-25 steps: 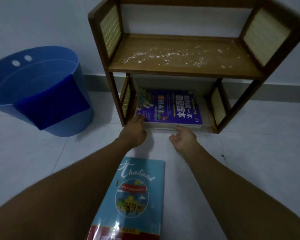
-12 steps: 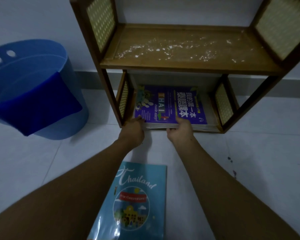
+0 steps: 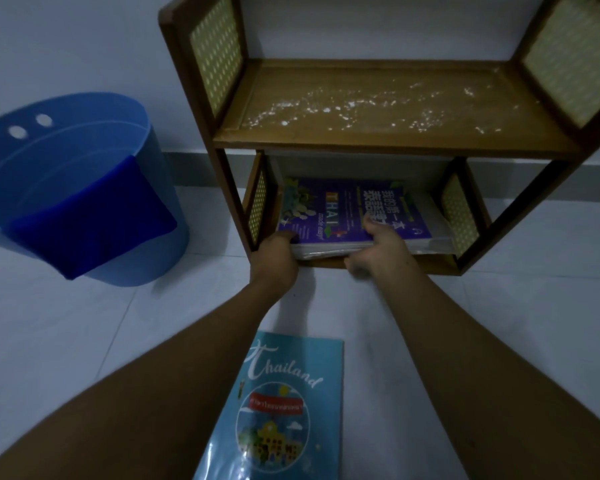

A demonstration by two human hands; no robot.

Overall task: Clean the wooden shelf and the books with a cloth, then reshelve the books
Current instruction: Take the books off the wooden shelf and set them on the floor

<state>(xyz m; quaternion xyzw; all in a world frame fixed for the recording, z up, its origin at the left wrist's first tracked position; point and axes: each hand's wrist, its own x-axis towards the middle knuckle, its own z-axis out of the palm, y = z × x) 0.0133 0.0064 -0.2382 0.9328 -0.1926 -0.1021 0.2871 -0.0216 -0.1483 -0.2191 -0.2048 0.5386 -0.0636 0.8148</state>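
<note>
On the lower level of the wooden shelf [image 3: 395, 140] lies the purple Thai book [image 3: 347, 209] atop a stack. Left hand [image 3: 274, 252] grip curls round its front-left corner; right hand [image 3: 378, 247] grip pinches the front edge, thumb on the cover.

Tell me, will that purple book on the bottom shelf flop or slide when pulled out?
Probably bendy: the purple book looks like a thin softcover. Its smooth cover may slip on the pale stack beneath. Left hand and right hand both grip the front edge, so likely manageable.
</note>
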